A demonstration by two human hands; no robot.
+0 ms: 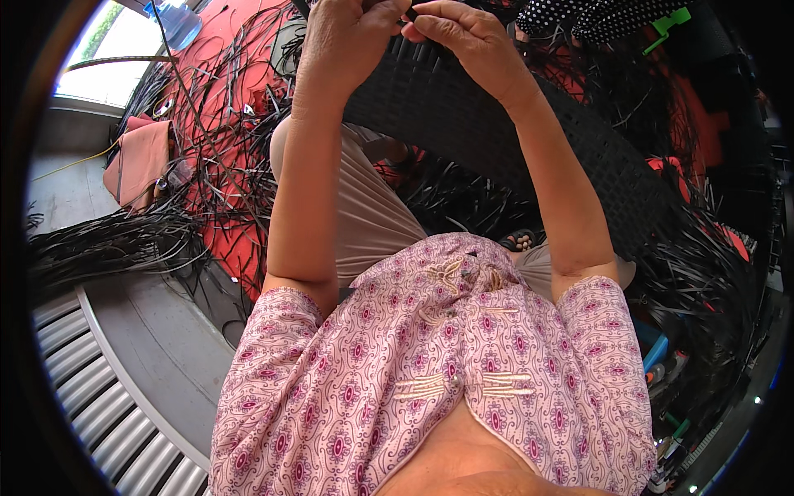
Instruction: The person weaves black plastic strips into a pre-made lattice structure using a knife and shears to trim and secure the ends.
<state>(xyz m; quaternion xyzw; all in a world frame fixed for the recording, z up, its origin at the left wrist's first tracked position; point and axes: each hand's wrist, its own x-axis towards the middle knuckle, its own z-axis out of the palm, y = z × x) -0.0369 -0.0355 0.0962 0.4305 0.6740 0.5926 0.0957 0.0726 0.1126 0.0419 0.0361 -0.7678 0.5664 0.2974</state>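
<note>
Both forearms raised from the lower edge, bare from the short sleeves up, elbows bent, converging toward the top of the view. Left hand [346, 37] curled, knuckles up, fingertips partly cut off by the frame edge. Right hand [463, 35] close beside it, fingers pinched together, wrist bent inward.

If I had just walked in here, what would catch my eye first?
Probably the two bare hands at the top, left hand and right hand, meeting over a black strip at the edge of a dark woven panel. Then the tangle of loose black strips spread over the red floor covering on the left, and the pink patterned blouse filling the lower middle.
</note>
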